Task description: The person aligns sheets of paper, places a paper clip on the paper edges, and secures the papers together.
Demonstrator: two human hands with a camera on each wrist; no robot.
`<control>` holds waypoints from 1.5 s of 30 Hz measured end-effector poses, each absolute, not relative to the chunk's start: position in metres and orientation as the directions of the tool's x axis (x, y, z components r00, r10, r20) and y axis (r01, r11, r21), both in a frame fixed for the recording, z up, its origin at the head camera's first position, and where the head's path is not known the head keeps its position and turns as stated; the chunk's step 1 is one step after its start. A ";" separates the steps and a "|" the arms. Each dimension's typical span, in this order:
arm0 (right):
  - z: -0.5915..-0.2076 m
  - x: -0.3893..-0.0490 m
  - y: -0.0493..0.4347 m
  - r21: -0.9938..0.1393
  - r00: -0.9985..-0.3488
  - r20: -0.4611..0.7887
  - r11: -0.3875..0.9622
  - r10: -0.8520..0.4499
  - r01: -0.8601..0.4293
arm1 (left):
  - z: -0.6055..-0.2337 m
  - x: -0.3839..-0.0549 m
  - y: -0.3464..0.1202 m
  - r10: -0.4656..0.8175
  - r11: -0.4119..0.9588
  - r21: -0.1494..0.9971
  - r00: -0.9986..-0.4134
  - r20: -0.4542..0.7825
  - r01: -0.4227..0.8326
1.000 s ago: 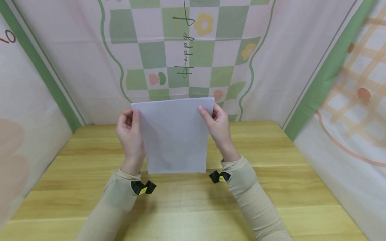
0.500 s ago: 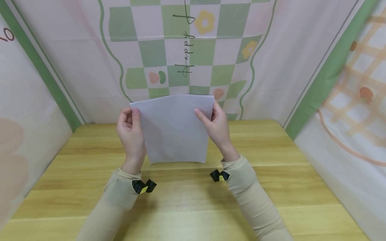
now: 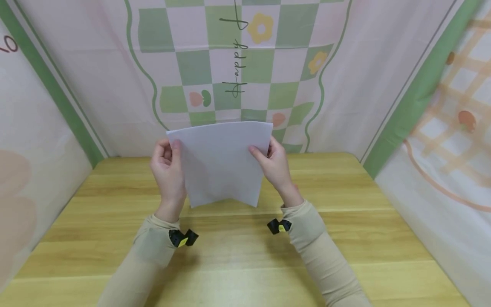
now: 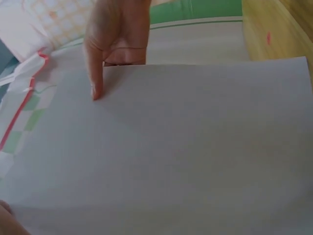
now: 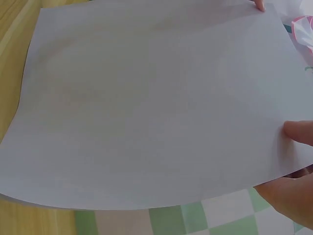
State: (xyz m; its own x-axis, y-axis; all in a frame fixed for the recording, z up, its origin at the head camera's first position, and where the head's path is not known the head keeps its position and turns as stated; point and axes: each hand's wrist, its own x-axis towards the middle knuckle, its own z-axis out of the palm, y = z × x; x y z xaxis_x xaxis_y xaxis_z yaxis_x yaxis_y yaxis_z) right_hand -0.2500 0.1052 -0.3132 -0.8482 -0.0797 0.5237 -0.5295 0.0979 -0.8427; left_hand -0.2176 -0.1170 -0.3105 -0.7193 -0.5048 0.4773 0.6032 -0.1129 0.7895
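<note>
A blank white sheet of paper (image 3: 222, 164) is held up over the table, its lower edge bent upward in the middle. At its upper left corner my left hand (image 3: 168, 175) pinches it, thumb in front and curled fingers behind. My right hand (image 3: 277, 166) pinches the right edge a little below the top corner, with the thumb lying across the front face. The left wrist view shows the paper (image 4: 186, 147) broad and smooth, with the right hand (image 4: 120, 36) on its far edge. In the right wrist view the paper (image 5: 151, 107) bows along its near edge.
A light wood-grain table (image 3: 230, 264) lies beneath the hands. Behind it hangs a curtain (image 3: 192, 68) with green checks, flowers and lettering, and patterned cloth also closes off both sides. Each sleeved wrist carries a small black camera (image 3: 183, 238).
The paper's lower edge, straight and lower a second ago, has risen and now bends up in the middle. The right thumb has slid slightly down and inward. Both hands keep their hold.
</note>
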 end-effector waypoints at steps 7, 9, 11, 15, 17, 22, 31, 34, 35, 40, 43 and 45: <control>-0.312 -0.251 0.104 -0.857 -0.861 0.503 0.087 -0.078 -0.508 | -0.322 -0.219 -0.119 -0.426 -0.080 0.803 -0.749 0.507 0.590; -0.311 -0.250 0.104 -0.856 -0.861 0.503 0.091 -0.077 -0.508 | -0.321 -0.219 -0.118 -0.425 -0.065 0.804 -0.745 0.514 0.592; -0.310 -0.249 0.104 -0.855 -0.860 0.504 0.098 -0.078 -0.510 | -0.319 -0.218 -0.117 -0.428 -0.055 0.803 -0.741 0.518 0.594; -0.308 -0.247 0.104 -0.852 -0.859 0.506 0.111 -0.079 -0.512 | -0.318 -0.217 -0.117 -0.430 -0.040 0.809 -0.741 0.516 0.587; -0.309 -0.246 0.105 -0.853 -0.861 0.503 0.117 -0.077 -0.509 | -0.318 -0.216 -0.116 -0.426 -0.032 0.817 -0.748 0.510 0.576; -0.312 -0.247 0.106 -0.867 -0.876 0.476 0.131 -0.073 -0.482 | -0.321 -0.216 -0.117 -0.412 -0.026 0.836 -0.768 0.491 0.549; -0.314 -0.248 0.105 -0.864 -0.872 0.483 0.118 -0.077 -0.489 | -0.322 -0.216 -0.116 -0.410 -0.038 0.839 -0.774 0.483 0.543; -0.313 -0.248 0.105 -0.860 -0.868 0.492 0.115 -0.072 -0.497 | -0.322 -0.215 -0.116 -0.414 -0.038 0.839 -0.773 0.482 0.543; -0.313 -0.248 0.104 -0.859 -0.866 0.495 0.115 -0.069 -0.500 | -0.321 -0.215 -0.116 -0.414 -0.036 0.839 -0.772 0.483 0.544; -0.312 -0.246 0.104 -0.862 -0.869 0.490 0.113 -0.061 -0.494 | -0.321 -0.215 -0.116 -0.413 -0.035 0.842 -0.775 0.479 0.539; -0.312 -0.246 0.105 -0.868 -0.875 0.480 0.112 -0.057 -0.484 | -0.321 -0.215 -0.116 -0.413 -0.038 0.844 -0.777 0.475 0.535; -0.313 -0.246 0.105 -0.870 -0.877 0.477 0.110 -0.058 -0.480 | -0.320 -0.215 -0.116 -0.415 -0.038 0.843 -0.776 0.475 0.537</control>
